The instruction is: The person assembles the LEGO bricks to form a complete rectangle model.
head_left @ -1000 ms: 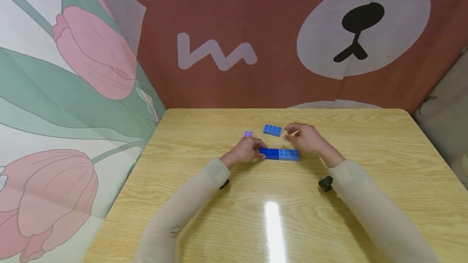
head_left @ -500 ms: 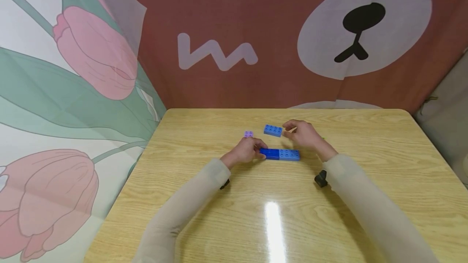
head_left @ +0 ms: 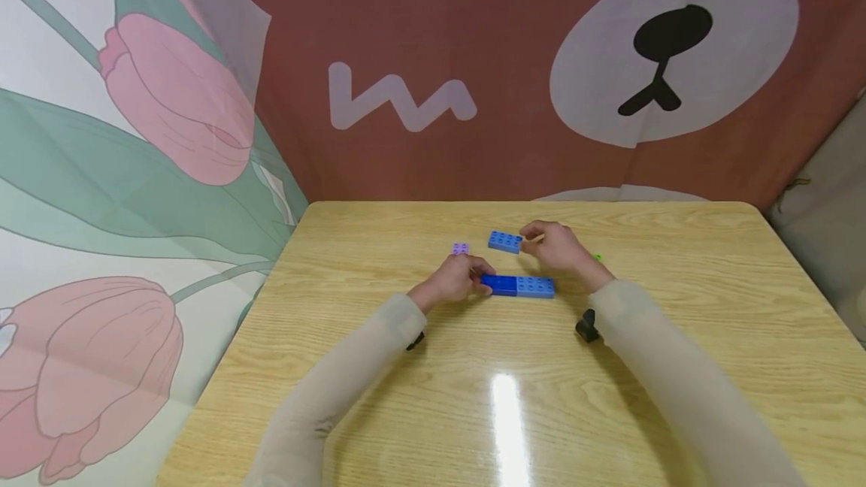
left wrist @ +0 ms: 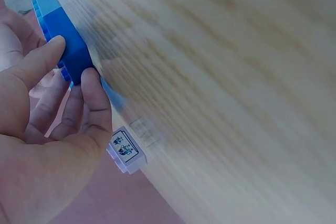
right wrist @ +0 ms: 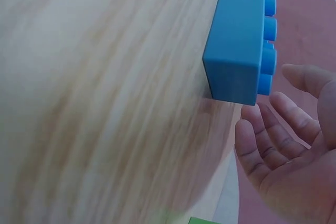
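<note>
Dark-blue brick [head_left: 502,285] pinched in left hand [head_left: 452,279], right hand [head_left: 558,246] spread beside loose brick [head_left: 504,241]: I judge this the approach, grasping next.

A dark blue brick [head_left: 501,285], pinched at its left end by the left hand [head_left: 456,278], lies flat on the worktop [head_left: 419,412], end to end with a studded light blue brick [head_left: 536,287]. Beyond them a loose blue brick [head_left: 504,241] lies studs up, slightly askew, right hand [head_left: 556,246] at its right end.
</note>
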{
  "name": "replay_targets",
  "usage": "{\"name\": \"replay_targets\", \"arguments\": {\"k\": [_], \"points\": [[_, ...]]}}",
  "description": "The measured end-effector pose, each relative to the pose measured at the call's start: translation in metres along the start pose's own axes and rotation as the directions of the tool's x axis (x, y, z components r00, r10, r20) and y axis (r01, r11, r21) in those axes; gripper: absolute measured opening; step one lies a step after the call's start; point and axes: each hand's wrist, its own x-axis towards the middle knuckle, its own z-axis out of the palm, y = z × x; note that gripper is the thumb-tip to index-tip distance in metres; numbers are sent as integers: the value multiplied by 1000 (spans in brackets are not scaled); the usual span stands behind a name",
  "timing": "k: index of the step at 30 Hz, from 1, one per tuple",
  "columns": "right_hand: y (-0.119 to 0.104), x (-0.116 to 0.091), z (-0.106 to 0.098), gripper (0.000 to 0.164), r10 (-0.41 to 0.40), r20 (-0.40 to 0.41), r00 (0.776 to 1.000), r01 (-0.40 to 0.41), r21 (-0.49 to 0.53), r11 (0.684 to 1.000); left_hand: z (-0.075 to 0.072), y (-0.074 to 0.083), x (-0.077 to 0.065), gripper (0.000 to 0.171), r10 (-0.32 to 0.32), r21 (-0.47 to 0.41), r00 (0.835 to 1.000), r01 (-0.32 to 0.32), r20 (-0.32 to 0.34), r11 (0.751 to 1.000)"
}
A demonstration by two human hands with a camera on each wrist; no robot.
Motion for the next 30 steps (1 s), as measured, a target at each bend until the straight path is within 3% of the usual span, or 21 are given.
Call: {"name": "replay_targets", "arguments": {"k": [11, 30], "points": [[-3, 8, 1, 42, 29, 13, 999, -29, 15, 999, -1, 1, -1, 30, 6, -7, 1000, -6, -1, 1000], [-6, 21, 7, 42, 21, 34, 999, -20, -47, 999, -1, 1, -1, 29, 9, -4, 1000, -10, -8, 1000]]}}
